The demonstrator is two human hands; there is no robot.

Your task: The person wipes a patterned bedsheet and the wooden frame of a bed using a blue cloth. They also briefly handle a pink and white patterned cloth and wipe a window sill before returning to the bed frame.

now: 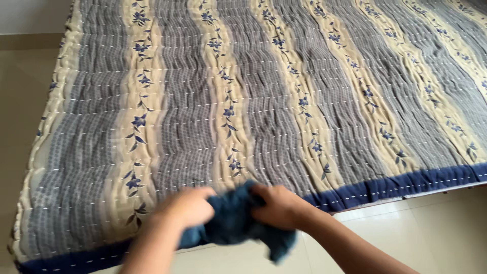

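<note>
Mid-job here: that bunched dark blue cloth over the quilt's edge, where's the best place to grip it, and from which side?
Grip the dark blue cloth by its loose lower corner hanging at the right, coming from below on the floor side. The left hand and right hand already cover the bunched upper part, and the quilt lies behind it.
</note>
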